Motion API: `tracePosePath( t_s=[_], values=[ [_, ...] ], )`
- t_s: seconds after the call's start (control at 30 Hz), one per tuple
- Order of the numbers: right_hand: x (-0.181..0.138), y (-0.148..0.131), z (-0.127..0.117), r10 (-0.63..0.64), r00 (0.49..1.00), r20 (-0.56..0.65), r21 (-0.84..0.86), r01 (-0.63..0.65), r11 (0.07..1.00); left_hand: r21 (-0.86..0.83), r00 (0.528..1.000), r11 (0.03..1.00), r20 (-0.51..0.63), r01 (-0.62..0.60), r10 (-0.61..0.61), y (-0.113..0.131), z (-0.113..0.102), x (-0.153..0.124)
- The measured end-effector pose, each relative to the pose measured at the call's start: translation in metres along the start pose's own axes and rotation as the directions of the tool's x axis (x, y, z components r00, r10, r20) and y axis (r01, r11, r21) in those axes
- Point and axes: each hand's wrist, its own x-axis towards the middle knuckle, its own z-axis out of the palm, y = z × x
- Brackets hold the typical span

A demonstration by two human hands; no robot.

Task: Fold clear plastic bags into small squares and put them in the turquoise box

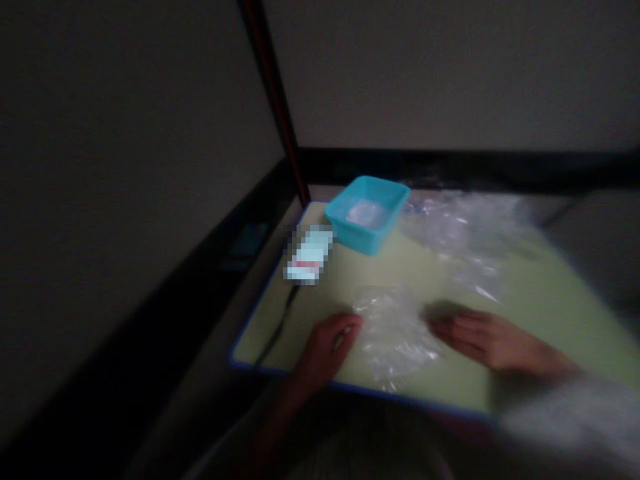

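A small clear plastic bag lies crumpled on the pale green mat near its front edge. My left hand rests at the bag's left edge, fingers curled and touching it. My right hand lies flat on the mat at the bag's right edge, fingers stretched toward it. The picture is dim and smeared, so I cannot make out whether the left fingers pinch the plastic.
A turquoise plastic tub with something pale inside stands at the mat's far left. A small white packet lies in front of it. A heap of clear plastic bags sits at the back right. A dark red pole rises behind.
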Motion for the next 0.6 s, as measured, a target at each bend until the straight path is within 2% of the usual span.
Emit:
tracePosePath(
  t_s=[0.17,0.33,0.6],
  values=[
    [-0.009,-0.019,-0.016,0.09,0.996,0.018,0.025,-0.09,0.996,0.053,0.999,0.998,0.025,-0.022,0.021,-0.002,0.002,0.001],
    [-0.008,-0.033,-0.014,0.09,0.994,0.067,0.069,-0.094,0.993,0.06,0.999,0.998,0.03,-0.015,0.013,0.0,0.001,0.002],
    [-0.002,-0.036,-0.014,0.111,0.993,-0.042,0.022,-0.11,0.994,0.064,0.999,0.998,0.044,-0.001,-0.002,-0.001,0.001,0.001]
  ],
)
